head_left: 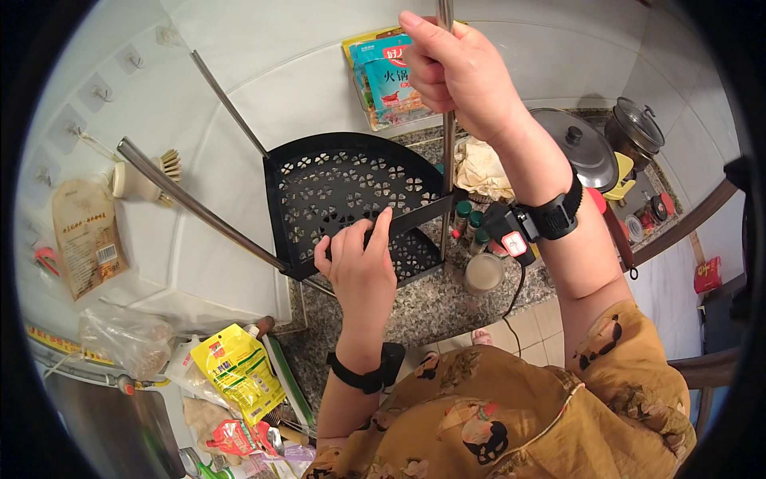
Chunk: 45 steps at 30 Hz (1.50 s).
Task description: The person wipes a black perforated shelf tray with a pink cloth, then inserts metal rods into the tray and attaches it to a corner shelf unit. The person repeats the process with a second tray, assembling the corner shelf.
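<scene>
Setting: white tiled corner above a speckled counter (pixel 431 307).
Shelf: black perforated quarter-round shelf (pixel 343 191) sits above the counter in the corner, between steel poles.
Left hand: left hand (pixel 359 267) grips the shelf's front edge, fingers curled over it.
Right hand: right hand (pixel 455 68) is closed around an upright pole (pixel 448 184) at the shelf's right end, well above the shelf.
Nearby: spice jars (pixel 469 219), a lidded pot (pixel 582 148), yellow packet (pixel 239 371).

Spice jars (pixel 471 217) crowding shelf's (pixel 351 195) right
</scene>
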{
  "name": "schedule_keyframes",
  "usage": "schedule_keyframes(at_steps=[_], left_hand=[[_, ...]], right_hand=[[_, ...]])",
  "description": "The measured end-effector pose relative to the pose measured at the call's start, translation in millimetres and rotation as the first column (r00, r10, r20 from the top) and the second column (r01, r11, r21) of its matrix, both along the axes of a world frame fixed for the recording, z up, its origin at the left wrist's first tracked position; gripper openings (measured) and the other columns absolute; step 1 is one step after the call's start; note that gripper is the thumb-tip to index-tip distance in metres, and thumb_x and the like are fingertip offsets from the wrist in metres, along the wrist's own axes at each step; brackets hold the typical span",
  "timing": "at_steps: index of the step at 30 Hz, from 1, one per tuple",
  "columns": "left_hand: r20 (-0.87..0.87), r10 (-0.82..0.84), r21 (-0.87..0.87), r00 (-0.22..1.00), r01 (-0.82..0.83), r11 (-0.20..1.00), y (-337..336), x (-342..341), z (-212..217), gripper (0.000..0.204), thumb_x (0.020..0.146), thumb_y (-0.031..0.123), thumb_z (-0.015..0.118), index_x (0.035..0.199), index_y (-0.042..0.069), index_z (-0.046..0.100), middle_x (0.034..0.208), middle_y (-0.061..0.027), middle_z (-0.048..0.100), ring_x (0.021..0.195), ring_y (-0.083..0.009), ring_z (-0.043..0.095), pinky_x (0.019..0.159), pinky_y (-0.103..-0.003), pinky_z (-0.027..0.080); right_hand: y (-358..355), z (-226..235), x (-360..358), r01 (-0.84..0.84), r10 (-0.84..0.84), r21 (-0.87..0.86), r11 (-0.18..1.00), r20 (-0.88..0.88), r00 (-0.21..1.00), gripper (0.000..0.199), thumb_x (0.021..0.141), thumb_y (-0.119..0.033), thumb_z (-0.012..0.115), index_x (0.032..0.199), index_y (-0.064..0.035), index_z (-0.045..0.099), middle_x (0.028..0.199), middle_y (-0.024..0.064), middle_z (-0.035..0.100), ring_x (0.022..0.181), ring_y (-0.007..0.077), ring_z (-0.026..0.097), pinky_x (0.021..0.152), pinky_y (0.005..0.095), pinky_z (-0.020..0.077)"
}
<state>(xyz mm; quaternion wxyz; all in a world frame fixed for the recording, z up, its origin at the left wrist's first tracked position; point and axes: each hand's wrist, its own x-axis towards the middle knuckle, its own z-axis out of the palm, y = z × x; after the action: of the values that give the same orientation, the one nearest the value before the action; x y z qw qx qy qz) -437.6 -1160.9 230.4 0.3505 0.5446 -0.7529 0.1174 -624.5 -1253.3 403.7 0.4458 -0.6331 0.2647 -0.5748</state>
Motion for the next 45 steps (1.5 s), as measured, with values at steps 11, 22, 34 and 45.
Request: schedule_keyframes(at_steps=[11, 22, 34, 45], left_hand=[[-0.772, -0.175, -0.169, 0.612, 0.068, 0.983, 4.6, 64.0, 0.2, 0.072, 0.088, -0.001, 0.060, 0.151, -0.003, 0.025, 0.144, -0.0224, 0.042, 0.135, -0.0297, 0.041, 0.112, -0.042, 0.032], [-0.645, -0.117, -0.135, 0.755, 0.039, 0.990, 33.1, 74.7, -4.9, 0.054, 0.092, 0.000, 0.060, 0.143, -0.002, 0.044, 0.104, -0.0140, 0.065, 0.095, -0.0228, 0.064, 0.080, -0.033, 0.053], [-0.273, -0.056, -0.182, 0.960, 0.005, 0.983, 33.5, 28.9, 11.2, 0.060, 0.090, 0.007, 0.066, 0.145, 0.000, 0.045, 0.097, -0.0109, 0.068, 0.101, -0.0311, 0.061, 0.080, -0.040, 0.051], [-0.367, -0.209, -0.155, 0.906, 0.162, 0.975, 17.0, 33.1, 0.3, 0.064, 0.082, 0.005, 0.076, 0.141, 0.004, 0.052, 0.090, -0.0069, 0.070, 0.096, -0.0274, 0.059, 0.079, -0.037, 0.050]], right_hand=[[6.5, -9.8, 2.9, 0.023, -0.024, 0.007, 1.000, 0.116, 0.993, 0.033, 0.100, -0.034, 0.059, 0.080, -0.0119, 0.047, 0.063, -0.0066, 0.042, 0.051, 0.0040, 0.036, 0.045, 0.0233, 0.0301], [-50.4, 19.9, 25.8, 0.292, -0.308, -0.106, 0.951, -0.208, 0.928, 0.044, 0.098, -0.039, 0.057, 0.118, -0.0005, 0.055, 0.091, 0.0072, 0.065, 0.075, 0.0153, 0.063, 0.074, 0.0301, 0.0505], [76.4, 91.9, 116.8, -0.130, -0.265, -0.526, 0.840, -0.609, 0.748, 0.044, 0.101, -0.041, 0.051, 0.100, -0.0009, 0.069, 0.088, 0.0060, 0.067, 0.085, 0.0207, 0.063, 0.083, 0.0347, 0.0507], [50.9, 75.9, 121.0, -0.217, 0.207, -0.074, 0.973, -0.123, 0.971, 0.039, 0.100, -0.041, 0.054, 0.073, -0.0126, 0.050, 0.060, -0.0046, 0.043, 0.052, 0.0062, 0.034, 0.048, 0.0242, 0.0280]])
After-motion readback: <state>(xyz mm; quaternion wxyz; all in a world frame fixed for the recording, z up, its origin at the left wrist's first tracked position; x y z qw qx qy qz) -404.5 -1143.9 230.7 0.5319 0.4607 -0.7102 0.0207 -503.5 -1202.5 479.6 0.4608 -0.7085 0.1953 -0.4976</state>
